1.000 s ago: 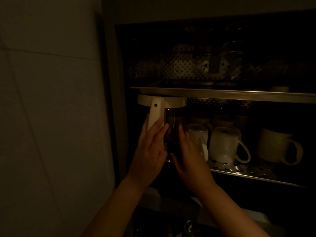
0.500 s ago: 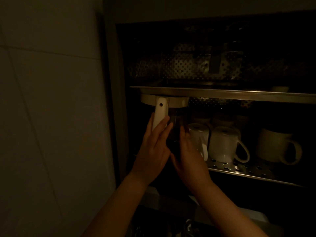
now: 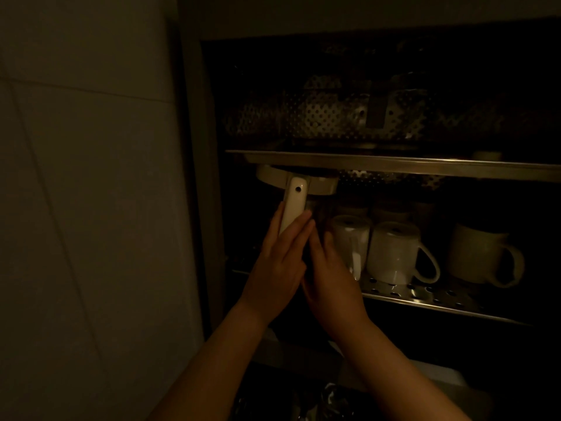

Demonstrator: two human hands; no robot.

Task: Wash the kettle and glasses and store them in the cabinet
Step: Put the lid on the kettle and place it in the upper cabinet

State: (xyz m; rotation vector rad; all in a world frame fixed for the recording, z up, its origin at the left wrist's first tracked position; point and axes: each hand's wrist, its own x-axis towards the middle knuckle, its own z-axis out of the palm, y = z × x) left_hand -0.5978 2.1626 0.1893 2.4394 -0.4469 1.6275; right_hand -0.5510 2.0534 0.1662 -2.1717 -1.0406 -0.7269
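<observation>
We hold the kettle (image 3: 303, 205) on the lower shelf (image 3: 425, 296) just left of the mugs (image 3: 391, 253), left hand (image 3: 279, 262) fingers gripping its handle, right hand (image 3: 331, 278) flat against its body, and its lid may catch the upper shelf (image 3: 394, 165).

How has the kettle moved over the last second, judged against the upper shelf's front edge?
Yes: the kettle has gone further back, its lid rim now tucked deeper under the upper shelf.
</observation>
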